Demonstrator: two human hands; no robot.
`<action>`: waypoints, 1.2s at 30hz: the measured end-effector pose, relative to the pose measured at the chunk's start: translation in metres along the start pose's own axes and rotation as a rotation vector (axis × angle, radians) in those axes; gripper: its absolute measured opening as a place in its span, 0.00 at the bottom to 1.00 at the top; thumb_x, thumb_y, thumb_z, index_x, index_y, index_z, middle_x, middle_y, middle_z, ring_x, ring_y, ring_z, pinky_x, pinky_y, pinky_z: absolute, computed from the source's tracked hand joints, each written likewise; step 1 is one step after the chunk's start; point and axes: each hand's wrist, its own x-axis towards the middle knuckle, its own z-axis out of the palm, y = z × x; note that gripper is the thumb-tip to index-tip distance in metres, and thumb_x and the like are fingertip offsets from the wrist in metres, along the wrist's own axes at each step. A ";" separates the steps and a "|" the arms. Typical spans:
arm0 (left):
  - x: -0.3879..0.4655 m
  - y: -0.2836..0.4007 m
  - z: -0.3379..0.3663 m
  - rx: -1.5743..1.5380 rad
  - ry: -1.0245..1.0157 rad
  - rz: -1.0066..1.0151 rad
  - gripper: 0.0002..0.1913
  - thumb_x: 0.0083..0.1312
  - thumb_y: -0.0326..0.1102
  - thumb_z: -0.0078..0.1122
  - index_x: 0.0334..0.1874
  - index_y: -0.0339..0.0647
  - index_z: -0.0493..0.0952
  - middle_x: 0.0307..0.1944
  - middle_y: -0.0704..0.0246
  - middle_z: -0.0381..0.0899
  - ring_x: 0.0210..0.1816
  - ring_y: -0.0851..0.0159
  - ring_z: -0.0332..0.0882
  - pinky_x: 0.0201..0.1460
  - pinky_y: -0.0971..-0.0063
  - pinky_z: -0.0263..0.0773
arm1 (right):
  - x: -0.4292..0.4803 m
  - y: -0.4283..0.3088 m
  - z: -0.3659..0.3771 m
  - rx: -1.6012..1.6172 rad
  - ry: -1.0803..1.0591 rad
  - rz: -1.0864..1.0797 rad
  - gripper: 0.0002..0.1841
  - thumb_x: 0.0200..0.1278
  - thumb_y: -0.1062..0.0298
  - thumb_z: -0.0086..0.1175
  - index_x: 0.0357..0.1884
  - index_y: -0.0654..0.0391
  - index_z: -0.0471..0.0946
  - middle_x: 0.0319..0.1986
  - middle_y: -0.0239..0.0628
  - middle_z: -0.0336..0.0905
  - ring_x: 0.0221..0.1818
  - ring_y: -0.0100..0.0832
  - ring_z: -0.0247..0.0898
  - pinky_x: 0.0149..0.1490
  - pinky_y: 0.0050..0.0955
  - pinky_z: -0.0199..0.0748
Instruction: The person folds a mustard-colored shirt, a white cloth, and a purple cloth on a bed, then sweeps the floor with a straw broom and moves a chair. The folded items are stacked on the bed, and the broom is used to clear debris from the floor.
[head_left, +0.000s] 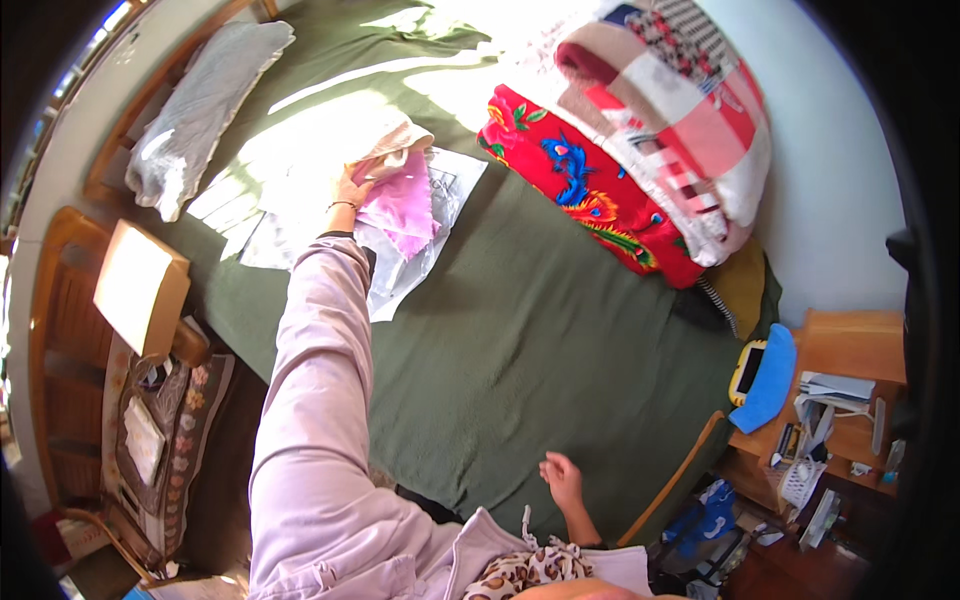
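Observation:
My left hand (349, 189) is stretched far out over the bed and grips a bundle of cloth. The bundle has a cream cloth (397, 142) on top and a pink cloth (397, 202) with a jagged edge hanging below it. Under the bundle lies a clear plastic bag (401, 281) with printing on it, spread flat. Strong sunlight washes out the cloth and bag on their far left side. My right hand (562, 480) hovers low near the bed's front edge, fingers curled, holding nothing.
A dark green sheet (540, 337) covers the bed. Folded quilts lie at the right, a red floral one (577, 187) beneath a patchwork one (667, 112). A grey pillow (214, 112) rests by the headboard. A lit box-shaped lamp (142, 289) stands left; a cluttered wooden desk (855, 349) stands right.

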 end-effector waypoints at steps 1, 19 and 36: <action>0.003 -0.010 0.009 0.067 -0.007 -0.116 0.22 0.50 0.37 0.57 0.48 0.36 0.71 0.44 0.52 0.73 0.47 0.52 0.70 0.51 0.66 0.65 | -0.009 0.020 0.000 -0.073 0.076 0.109 0.11 0.59 0.73 0.46 0.45 0.60 0.70 0.26 0.34 0.75 0.23 0.19 0.68 0.28 0.16 0.67; -0.135 0.405 -0.164 0.035 -0.042 0.832 0.04 0.52 0.22 0.46 0.28 0.32 0.71 0.23 0.57 0.70 0.26 0.50 0.65 0.31 0.63 0.61 | -0.032 -0.170 0.036 0.538 0.019 -0.489 0.29 0.56 0.74 0.52 0.61 0.54 0.57 0.55 0.36 0.60 0.51 0.28 0.64 0.52 0.27 0.66; -0.374 0.685 -0.052 -0.546 -0.574 1.480 0.15 0.53 0.22 0.49 0.45 0.34 0.73 0.49 0.58 0.71 0.49 0.54 0.72 0.49 0.70 0.69 | -0.212 -0.116 -0.151 0.338 0.998 -0.476 0.43 0.43 0.58 0.63 0.60 0.65 0.55 0.59 0.49 0.53 0.61 0.40 0.53 0.61 0.32 0.54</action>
